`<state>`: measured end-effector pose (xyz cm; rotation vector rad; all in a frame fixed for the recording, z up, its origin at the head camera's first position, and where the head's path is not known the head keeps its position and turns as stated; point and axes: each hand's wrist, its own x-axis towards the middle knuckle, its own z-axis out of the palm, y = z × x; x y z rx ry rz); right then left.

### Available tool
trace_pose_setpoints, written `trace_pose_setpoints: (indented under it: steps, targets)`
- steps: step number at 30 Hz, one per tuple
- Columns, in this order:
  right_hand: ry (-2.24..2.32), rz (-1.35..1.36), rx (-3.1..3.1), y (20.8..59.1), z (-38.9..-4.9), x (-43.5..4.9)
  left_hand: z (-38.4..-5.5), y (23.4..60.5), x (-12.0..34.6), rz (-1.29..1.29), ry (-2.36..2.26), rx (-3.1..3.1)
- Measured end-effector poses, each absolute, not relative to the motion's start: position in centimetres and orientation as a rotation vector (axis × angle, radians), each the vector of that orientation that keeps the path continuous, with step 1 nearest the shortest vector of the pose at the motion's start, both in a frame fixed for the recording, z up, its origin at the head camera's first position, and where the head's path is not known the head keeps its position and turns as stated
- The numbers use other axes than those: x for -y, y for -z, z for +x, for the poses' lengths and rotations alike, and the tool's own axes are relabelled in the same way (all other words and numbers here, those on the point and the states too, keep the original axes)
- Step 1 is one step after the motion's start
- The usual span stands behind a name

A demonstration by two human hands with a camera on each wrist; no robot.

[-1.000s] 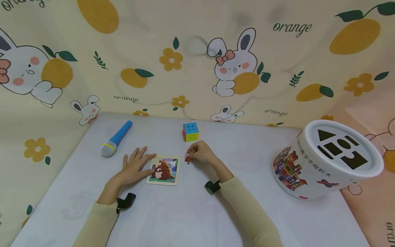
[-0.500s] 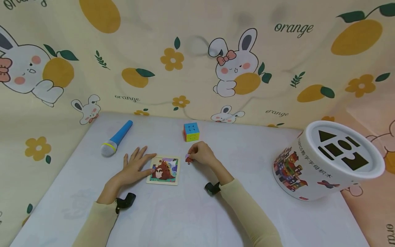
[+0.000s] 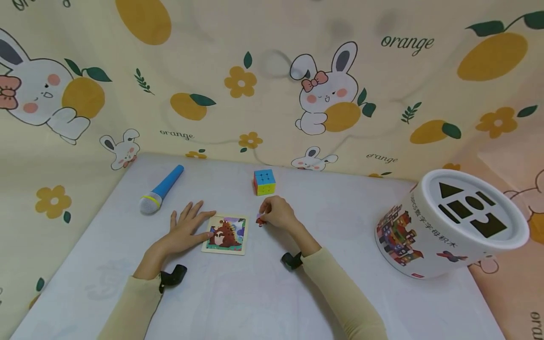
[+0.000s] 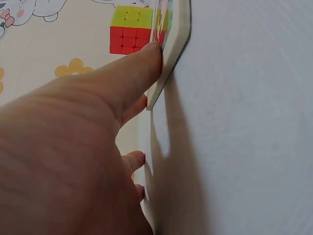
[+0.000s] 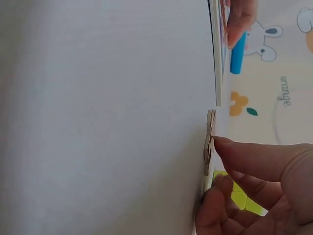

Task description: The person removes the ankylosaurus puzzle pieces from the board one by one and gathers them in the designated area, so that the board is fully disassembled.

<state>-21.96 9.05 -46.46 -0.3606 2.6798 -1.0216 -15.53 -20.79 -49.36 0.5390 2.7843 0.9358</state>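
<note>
A small square jigsaw puzzle [image 3: 229,240] with a brown dinosaur picture and a pale wooden frame lies on the table. My left hand [image 3: 187,229] is spread flat at its left side, thumb on the picture's lower left and index fingertip at the upper left corner. In the left wrist view the thumb rests on the puzzle board [image 4: 177,41]. Right of the board, my right hand [image 3: 278,212] pinches a small reddish-brown and purple puzzle piece [image 3: 259,220] close over the table. The right wrist view shows the thumb tip against the thin wooden puzzle piece [image 5: 209,147], other fingers curled behind.
A toy cube [image 3: 264,182] stands just beyond my right hand. The blue toy microphone [image 3: 163,189] lies at the back left. At the right stands a large white bucket [image 3: 442,231] with shaped holes in its lid. A printed cloth [image 3: 263,108] hangs behind the table.
The head view has shifted slightly. Both hands keep nearly the same places, and the piece stays at my right fingertips, turned a little.
</note>
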Motion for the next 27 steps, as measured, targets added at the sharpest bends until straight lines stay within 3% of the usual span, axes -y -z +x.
trace_pose_setpoints:
  steps: [16, 27]
  targets:
    - [1.174, -0.715, -2.422, 45.4, -21.9, -3.6, -15.4, 48.9, 20.6, 0.528, -0.95, -2.783]
    - [1.097, -0.673, -2.361, 45.8, -21.8, -1.1, -15.4, 48.7, 20.6, 0.552, -0.951, -2.79]
